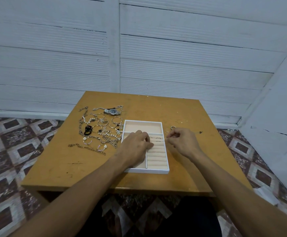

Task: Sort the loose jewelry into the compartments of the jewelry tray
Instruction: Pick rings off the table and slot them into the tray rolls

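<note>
A white jewelry tray [167, 171] with beige lining lies mid-table. Its right side holds padded ring rolls [157, 157], and two rings [158, 138] sit in the top rolls. My left hand [135, 147] rests over the tray's left part, fingers curled down onto the rolls; whether it holds anything is hidden. My right hand [182, 142] hovers just right of the tray, fingertips pinched on a small thin ring. A few loose rings [171, 129] lie on the table beyond it. A pile of loose jewelry [100, 130] lies left of the tray, with a silver watch [112, 111].
The wooden table [182, 108] stands against a white panelled wall. A chain [86, 147] lies at the near left of the pile. A small dark piece [200, 132] sits right of my right hand. Patterned floor tiles surround the table.
</note>
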{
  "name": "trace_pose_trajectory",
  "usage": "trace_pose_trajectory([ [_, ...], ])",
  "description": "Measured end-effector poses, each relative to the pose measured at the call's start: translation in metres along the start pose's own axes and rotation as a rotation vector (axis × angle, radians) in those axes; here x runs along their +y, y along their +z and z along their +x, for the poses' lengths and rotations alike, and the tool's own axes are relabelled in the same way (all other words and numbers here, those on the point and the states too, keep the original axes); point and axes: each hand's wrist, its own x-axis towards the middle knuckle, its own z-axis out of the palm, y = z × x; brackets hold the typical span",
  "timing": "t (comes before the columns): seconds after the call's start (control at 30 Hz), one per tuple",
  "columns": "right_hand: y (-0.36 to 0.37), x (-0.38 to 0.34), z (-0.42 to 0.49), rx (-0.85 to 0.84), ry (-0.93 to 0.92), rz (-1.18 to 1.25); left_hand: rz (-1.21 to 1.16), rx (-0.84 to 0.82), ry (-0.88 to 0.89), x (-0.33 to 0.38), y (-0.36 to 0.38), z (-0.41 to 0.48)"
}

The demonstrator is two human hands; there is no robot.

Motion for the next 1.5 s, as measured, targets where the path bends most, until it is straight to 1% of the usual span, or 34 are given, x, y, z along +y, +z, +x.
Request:
trace_pose_trajectory([
  [0.3, 0.012, -0.003, -0.002, -0.004, -0.106, -0.114, -0.018, -0.067, -0.058, 0.002, -0.002, 0.002],
  [0.43, 0.019, -0.004, -0.005, -0.006, -0.162, -0.192, -0.083, 0.023, -0.051, 0.000, -0.003, -0.001],
  [0.53, 0.023, -0.003, -0.006, -0.014, -0.181, -0.214, -0.203, 0.133, -0.131, -0.008, -0.001, -0.004],
  [0.6, 0.027, -0.002, -0.005, -0.014, -0.198, -0.238, -0.239, 0.177, -0.176, -0.015, -0.003, -0.008],
  [0.93, 0.033, 0.004, -0.005, -0.021, -0.293, -0.333, -0.270, 0.204, -0.246, -0.021, -0.012, -0.017],
  [1.13, 0.024, 0.008, -0.010, -0.004, -0.384, -0.527, -0.275, 0.178, -0.250, -0.020, -0.012, -0.015],
  [1.33, 0.024, 0.012, -0.014, 0.024, -0.424, -0.566, -0.277, 0.151, -0.266, -0.016, -0.011, -0.012],
  [1.5, 0.025, 0.016, -0.019, 0.051, -0.455, -0.595, -0.236, 0.084, -0.278, -0.010, -0.011, -0.009],
])
